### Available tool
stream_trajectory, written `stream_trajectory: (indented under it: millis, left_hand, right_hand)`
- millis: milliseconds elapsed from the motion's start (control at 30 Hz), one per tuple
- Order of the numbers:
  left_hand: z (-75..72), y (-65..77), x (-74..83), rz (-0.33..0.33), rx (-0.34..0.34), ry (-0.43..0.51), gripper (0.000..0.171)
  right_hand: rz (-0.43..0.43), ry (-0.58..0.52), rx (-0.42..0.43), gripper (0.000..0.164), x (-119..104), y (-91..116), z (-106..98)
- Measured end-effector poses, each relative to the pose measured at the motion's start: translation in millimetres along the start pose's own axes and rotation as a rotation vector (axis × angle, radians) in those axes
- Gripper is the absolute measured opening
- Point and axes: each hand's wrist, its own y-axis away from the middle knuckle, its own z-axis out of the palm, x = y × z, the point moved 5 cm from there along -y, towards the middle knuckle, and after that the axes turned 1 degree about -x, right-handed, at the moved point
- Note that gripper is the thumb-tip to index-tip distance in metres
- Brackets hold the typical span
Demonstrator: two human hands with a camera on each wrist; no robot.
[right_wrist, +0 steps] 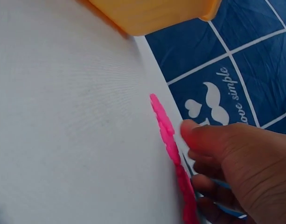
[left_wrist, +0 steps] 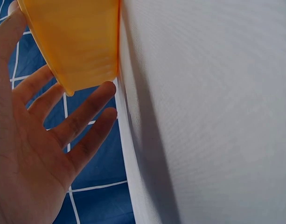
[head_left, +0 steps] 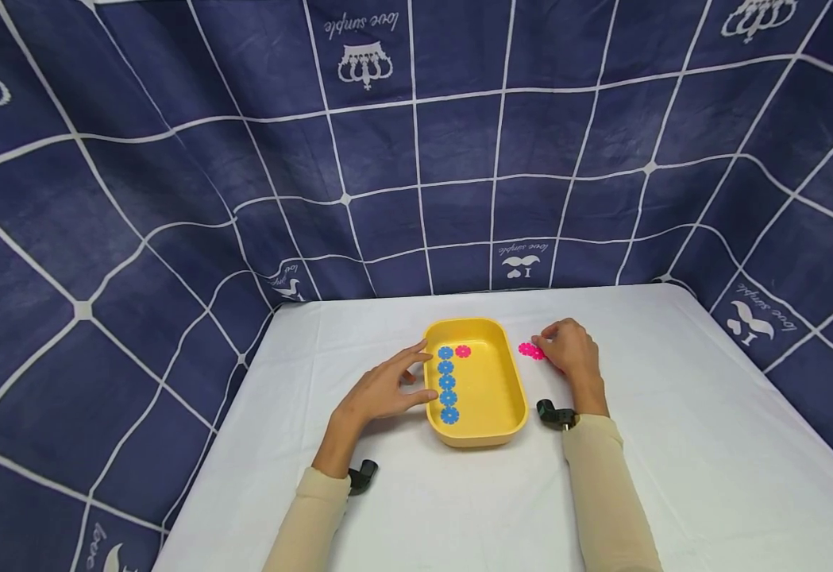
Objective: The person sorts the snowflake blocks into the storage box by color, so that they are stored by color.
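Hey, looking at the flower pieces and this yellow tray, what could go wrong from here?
The pink flowers on the table lie bunched together beside the right hand, so it might pick up more than one or scatter the rest.

The left hand is right at the side of the yellow tray; a bump could slide the tray and perhaps knock the column of blue flowers out of line.

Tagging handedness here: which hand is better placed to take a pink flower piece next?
Likely the right hand: it is at the pink pieces, while the left hand is on the opposite side of the yellow tray.
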Motion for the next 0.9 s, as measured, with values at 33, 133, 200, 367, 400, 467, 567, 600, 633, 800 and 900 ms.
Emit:
stream_trajectory:
  millis: [33, 133, 200, 367, 400, 467, 567, 600, 633, 800, 900]
  left_hand:
    - [0.0, 0.1, 0.1, 0.003, 0.000, -0.002, 0.075]
    - [-0.9, 0.0, 0.3, 0.008, 0.006, -0.007, 0.075]
    - [-1.7, 0.1, 0.8, 0.013, 0.010, -0.004, 0.076]
    - [-0.9, -0.2, 1.6, 0.013, 0.004, -0.002, 0.076]
    - [-0.3, -0.4, 1.7, 0.013, 0.002, -0.003, 0.076]
    - [-0.5, -0.5, 1.6, 0.010, 0.001, -0.005, 0.076]
    - [-0.7, -0.8, 1.0, 0.004, 0.002, -0.004, 0.077]
    - [-0.7, -1.0, 0.8, 0.003, 0.002, -0.003, 0.077]
    - [-0.7, -1.0, 0.6, 0.001, 0.001, -0.003, 0.077]
    - [0.2, -0.8, 0.2, 0.006, -0.005, 0.000, 0.076]
    - [0.7, -0.9, 0.0, 0.008, -0.003, -0.001, 0.076]
  right_hand:
    - [0.001, 0.010, -0.025, 0.040, 0.3, -0.3, 0.3]
    - [-0.005, 0.031, -0.104, 0.045, -0.3, -1.6, -0.3]
    - [-0.014, 0.033, -0.143, 0.046, -1.6, -2.1, -1.4]
    - [-0.051, 0.017, -0.193, 0.051, -4.1, 1.2, -2.2]
    - [-0.059, 0.015, -0.196, 0.052, -4.1, 2.2, -1.8]
    - [-0.079, 0.014, -0.201, 0.052, -5.9, 2.7, -1.5]
    - [-0.097, 0.015, -0.197, 0.050, -8.6, 2.6, -1.0]
    - [-0.100, 0.014, -0.195, 0.048, -9.1, 2.5, -1.1]
    - [-0.103, 0.015, -0.193, 0.047, -9.6, 2.2, -0.8]
    - [-0.109, 0.013, -0.193, 0.047, -10.2, 1.7, -0.3]
    - [-0.120, 0.007, -0.175, 0.046, -11.3, 1.1, -2.8]
